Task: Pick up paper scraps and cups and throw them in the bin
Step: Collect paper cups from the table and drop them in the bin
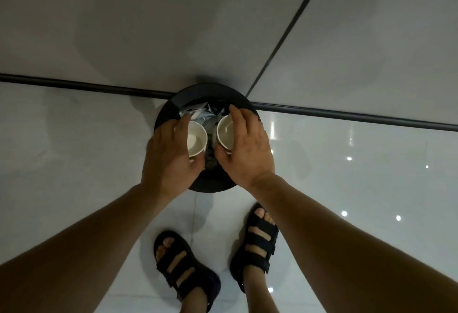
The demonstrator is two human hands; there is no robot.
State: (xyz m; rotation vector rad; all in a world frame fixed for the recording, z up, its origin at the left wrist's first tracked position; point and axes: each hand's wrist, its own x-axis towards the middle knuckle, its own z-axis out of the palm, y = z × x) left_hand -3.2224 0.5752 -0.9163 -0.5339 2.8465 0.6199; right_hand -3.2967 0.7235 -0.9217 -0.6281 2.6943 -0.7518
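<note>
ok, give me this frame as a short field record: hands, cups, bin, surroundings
left hand: holds a white paper cup, mouth up, over the bin
right hand: holds a second white cup, mouth up, over the bin
cups: both look empty, side by side, apart
bin: round, black, on the floor against the wall corner; crumpled paper scraps already inside
floor: glossy light tile, light reflections
feet: black strap sandals, standing right at the bin
</note>
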